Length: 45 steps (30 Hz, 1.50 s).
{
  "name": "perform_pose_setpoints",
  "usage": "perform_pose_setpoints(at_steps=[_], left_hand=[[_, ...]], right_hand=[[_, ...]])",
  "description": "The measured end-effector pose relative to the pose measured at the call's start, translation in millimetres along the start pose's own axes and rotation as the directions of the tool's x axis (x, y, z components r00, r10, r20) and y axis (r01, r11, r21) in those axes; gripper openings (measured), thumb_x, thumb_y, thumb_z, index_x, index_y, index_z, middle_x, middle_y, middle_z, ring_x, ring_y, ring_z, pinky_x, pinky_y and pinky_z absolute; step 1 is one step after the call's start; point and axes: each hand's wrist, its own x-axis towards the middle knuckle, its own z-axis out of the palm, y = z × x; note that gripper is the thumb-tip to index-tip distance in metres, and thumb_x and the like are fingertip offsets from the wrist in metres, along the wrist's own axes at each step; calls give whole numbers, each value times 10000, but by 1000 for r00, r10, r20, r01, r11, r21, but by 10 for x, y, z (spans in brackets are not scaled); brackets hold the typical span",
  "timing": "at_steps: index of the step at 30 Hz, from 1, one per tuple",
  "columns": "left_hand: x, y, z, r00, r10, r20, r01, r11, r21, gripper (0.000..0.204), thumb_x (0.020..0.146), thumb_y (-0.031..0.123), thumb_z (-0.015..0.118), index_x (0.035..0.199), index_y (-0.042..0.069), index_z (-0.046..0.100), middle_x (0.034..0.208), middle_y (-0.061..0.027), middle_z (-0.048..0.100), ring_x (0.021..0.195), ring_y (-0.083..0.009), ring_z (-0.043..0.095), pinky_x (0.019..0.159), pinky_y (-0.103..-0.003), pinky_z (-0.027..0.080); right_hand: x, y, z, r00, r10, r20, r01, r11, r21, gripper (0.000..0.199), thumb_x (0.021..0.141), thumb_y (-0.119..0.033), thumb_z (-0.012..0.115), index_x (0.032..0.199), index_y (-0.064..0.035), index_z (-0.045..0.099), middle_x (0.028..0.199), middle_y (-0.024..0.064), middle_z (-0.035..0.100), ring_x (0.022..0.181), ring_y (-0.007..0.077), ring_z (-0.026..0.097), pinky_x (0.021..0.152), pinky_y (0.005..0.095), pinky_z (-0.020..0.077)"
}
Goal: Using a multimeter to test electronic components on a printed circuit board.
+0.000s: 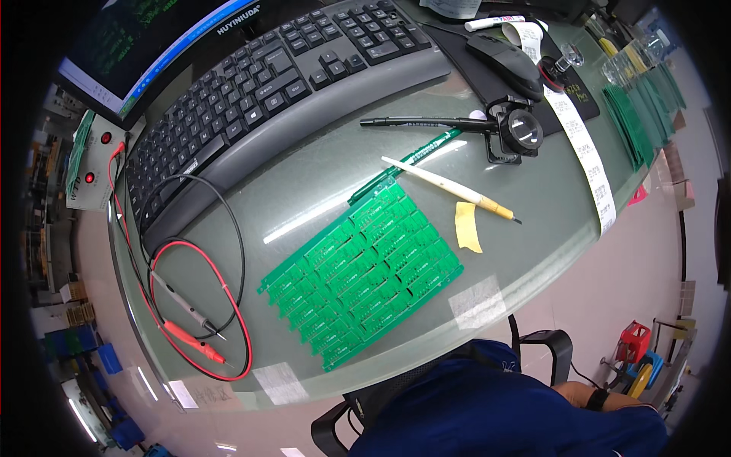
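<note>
Neither of my hands shows. At the lower right, a bit of bare arm [575,393] with a dark band comes out beside my blue clothing [502,415]. A green circuit board panel [365,274], divided into several small boards, lies flat on the glassy table. Along its far edge rests a green pen [381,183], partly crossed by a white brush-like tool with a yellow grip and dark tip [449,186]. A yellow paper slip [467,227] lies by that tip. To the left, a red test probe [194,341] and a grey test probe [180,299] lie with looped leads.
A black keyboard [282,91] spans the far left, before a monitor [129,46]. A loupe [521,131], mouse [504,65] and paper strip [582,152] lie at the right. Green boards [628,126] stand along the right edge. A switch box [95,167] sits far left.
</note>
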Motion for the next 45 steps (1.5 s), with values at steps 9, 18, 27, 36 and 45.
perform_pose_setpoints(at_steps=[9,18,27,36,45], left_hand=[[-29,19,29,1000,7,-28,-8,999,-40,259,977,239,498,1098,55,635,996,-135,655,910,-155,619,825,-295,477],[-53,139,-123,1000,-4,-3,4,1000,31,261,975,235,500,1108,57,636,1006,-141,658,919,-157,624,832,-293,478],[-115,152,-117,999,-31,-9,31,998,57,263,973,232,502,1118,59,638,1017,-146,662,929,-158,629,840,-291,480],[-102,397,-296,999,-22,-25,25,993,116,266,972,228,504,1128,61,639,1027,-151,665,939,-159,634,847,-289,481],[-178,581,-377,993,29,-113,-15,993,121,269,970,225,507,1137,63,640,1038,-157,668,949,-161,639,855,-287,483]], right_hand=[[-178,-327,-31,999,34,-38,-37,997,-74,347,901,-218,673,1151,16,621,1127,44,655,1008,73,567,889,252,462],[180,-120,-360,998,-66,7,64,988,143,229,886,-197,666,1012,-6,671,930,3,662,885,50,578,824,217,466],[241,-741,-63,955,49,-291,-4,988,153,196,878,-281,702,807,-101,671,763,-40,610,714,57,550,689,215,447],[45,-133,-40,935,102,-340,-27,976,218,219,892,-261,700,823,-54,678,781,-39,634,727,41,558,719,233,459],[1,152,-272,996,-31,82,32,999,-14,386,905,-191,673,1237,-7,603,1173,43,651,1021,116,590,956,269,439]])
